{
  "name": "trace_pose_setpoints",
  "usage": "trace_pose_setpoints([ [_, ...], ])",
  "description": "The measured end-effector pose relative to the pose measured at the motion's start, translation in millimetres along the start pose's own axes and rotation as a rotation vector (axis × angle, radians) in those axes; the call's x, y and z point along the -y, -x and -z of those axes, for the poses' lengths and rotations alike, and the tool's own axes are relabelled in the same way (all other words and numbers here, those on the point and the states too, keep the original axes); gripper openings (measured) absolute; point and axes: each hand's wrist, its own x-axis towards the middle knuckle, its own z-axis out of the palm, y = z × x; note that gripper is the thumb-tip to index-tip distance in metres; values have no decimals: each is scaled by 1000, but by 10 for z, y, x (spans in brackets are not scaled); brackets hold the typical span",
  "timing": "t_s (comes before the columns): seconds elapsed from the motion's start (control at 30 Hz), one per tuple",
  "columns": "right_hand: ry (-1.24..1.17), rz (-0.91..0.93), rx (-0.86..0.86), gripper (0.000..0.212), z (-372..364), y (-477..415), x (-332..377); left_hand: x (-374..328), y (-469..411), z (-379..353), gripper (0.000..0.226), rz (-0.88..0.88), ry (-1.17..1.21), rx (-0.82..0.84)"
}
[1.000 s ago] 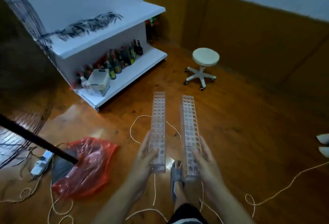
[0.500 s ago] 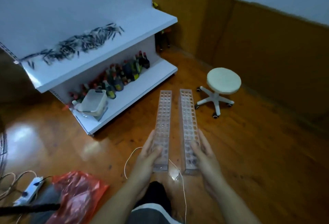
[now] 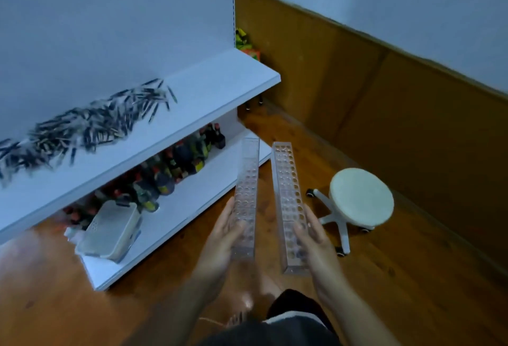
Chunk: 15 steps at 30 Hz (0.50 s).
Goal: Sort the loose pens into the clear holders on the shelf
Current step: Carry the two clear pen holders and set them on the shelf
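Left hand [image 3: 222,238] grips the near end of the left holder [image 3: 247,180], a long clear plastic rack with rows of round holes. Thumb is on top, fingers run along the outer side. Right hand [image 3: 316,241] grips the right holder [image 3: 288,189], same type, same way. Both racks are in the air over the brown wooden floor [image 3: 384,277], side by side and not touching, far ends aimed at the shelf unit. No pens in either that I can see.

Further out is the lower white shelf [image 3: 176,213], with a white plastic basket [image 3: 110,230] at its front left corner and dark red-capped bottles [image 3: 170,169] along its back edge. A white round stool on castors [image 3: 360,197] stands on the floor to the right, apart from the unit.

On the upper white shelf [image 3: 220,89], loose dark pens [image 3: 90,125] are heaped along the back edge from the left end to about the middle.

My read: the step is bringing the holders to the shelf, and sorting hasn't started. Next move is to lift both racks over the upper shelf's front edge and set them flat, holes up, toward its right end, beside the pile and not on it. Each rack is held by one end only, so the far tips could clip that edge.
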Motion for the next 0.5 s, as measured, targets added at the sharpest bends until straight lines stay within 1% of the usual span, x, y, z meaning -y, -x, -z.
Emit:
trace_pose_setpoints([
  [0.1, -1, -11, -7, 45, 3, -689, 319, -289, -716, -77, 50, -5, -13, -31],
  [0.2, 7, -16, 7, 48, 1, -1460, 578, -485, -1424, -176, 62, -17, 10, -63],
  [0.23, 2, -17, 18, 48, -3, -1721, 665, -547, -1650, -225, 61, -20, 6, -85],
  [0.33, -7, -51, 66, 53, -19, -2482, 929, -713, -2304, -376, 46, -45, 1, -155],
  [0.37, 13, -54, 68, 52, -38, -2695, 999, -790, -2483, -406, 44, -36, 18, -178],
  [0.43, 47, -39, 88, 43, -85, -3057, 1129, -960, -2775, -455, 45, -20, 39, -220],
  [0.5, 49, -48, 127, 42, -132, -3358, 1264, -1155, -3008, -489, 49, 1, 35, -249],
])
